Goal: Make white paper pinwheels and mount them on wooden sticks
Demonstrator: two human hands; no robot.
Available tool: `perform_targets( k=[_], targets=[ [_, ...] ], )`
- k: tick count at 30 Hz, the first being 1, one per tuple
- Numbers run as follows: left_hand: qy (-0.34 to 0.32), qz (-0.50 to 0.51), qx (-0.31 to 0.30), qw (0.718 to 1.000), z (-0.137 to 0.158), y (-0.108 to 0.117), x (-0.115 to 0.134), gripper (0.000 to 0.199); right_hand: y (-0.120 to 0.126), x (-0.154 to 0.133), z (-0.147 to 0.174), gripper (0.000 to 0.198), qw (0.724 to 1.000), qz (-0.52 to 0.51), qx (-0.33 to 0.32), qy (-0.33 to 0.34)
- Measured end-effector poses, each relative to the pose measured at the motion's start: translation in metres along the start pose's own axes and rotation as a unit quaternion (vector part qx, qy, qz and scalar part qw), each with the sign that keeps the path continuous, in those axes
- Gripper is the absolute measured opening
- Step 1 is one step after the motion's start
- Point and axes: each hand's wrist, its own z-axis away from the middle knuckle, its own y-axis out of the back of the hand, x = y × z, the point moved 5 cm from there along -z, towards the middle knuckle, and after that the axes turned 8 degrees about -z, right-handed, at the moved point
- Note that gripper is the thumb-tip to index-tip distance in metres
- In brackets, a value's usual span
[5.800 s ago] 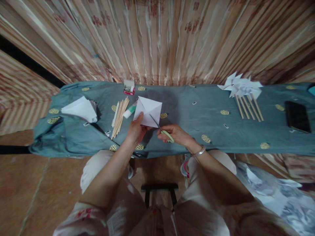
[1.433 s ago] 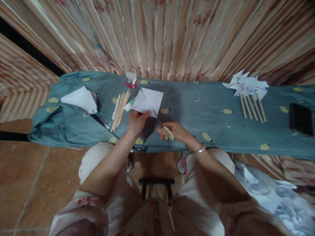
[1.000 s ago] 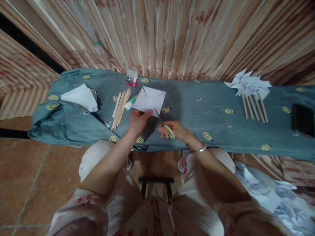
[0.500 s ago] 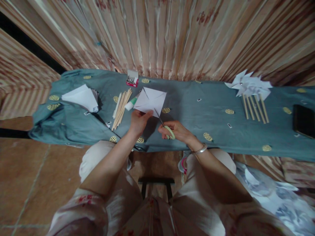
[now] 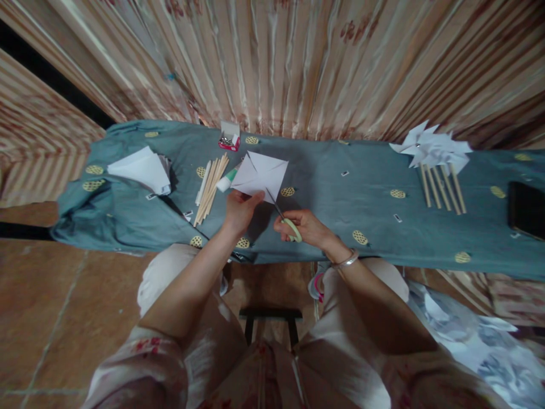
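Observation:
A white square sheet of paper (image 5: 261,170) is pinched at its lower left edge by my left hand (image 5: 242,213), held above the table. Slits run inward from its corners. My right hand (image 5: 304,224) is closed around the light green handles of a pair of scissors (image 5: 292,229). The blades reach up into the paper's lower right corner. Just left of the paper lie a green and white tube (image 5: 227,179) and a bundle of wooden sticks (image 5: 212,187).
A small red box (image 5: 229,138) of metal pieces stands at the back edge. Folded white paper (image 5: 142,169) lies to the left. On the right are paper pinwheels (image 5: 438,146) on sticks and a black phone (image 5: 525,209). A teal patterned cloth (image 5: 327,193) covers the narrow table.
The scissor handles have drawn slightly closer together, with the blades still in the paper's corner. My left hand and the paper stay in place.

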Motion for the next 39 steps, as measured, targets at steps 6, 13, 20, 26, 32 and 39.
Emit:
perform_targets(
  k=[6,13,20,26,32,39],
  targets=[
    [-0.007,-0.016,-0.001,1.000,-0.0022,0.0003,-0.0005,0.023,0.0004,0.0027,-0.0023,0.053,1.000,0.004,-0.007,0.002],
    [-0.004,-0.019,-0.013,1.000,-0.0010,-0.0021,-0.0009,0.020,-0.0005,0.0017,-0.0021,0.053,1.000,-0.006,0.002,-0.003],
    [0.000,-0.018,-0.017,1.000,-0.0011,-0.0011,-0.0016,0.021,-0.0014,-0.0011,-0.0016,0.051,1.000,0.005,-0.006,0.008],
    [0.000,-0.011,-0.023,1.000,0.0001,-0.0028,-0.0016,0.022,-0.0012,0.0001,-0.0020,0.053,1.000,0.000,0.009,0.010],
    [0.000,-0.026,-0.021,0.999,0.0028,-0.0042,0.0001,0.023,-0.0005,0.0011,-0.0036,0.053,1.000,0.004,0.012,0.017],
    [0.000,-0.029,-0.027,0.999,0.0022,-0.0041,-0.0016,0.024,-0.0013,0.0001,-0.0042,0.053,1.000,-0.007,0.008,0.015]
  ],
)
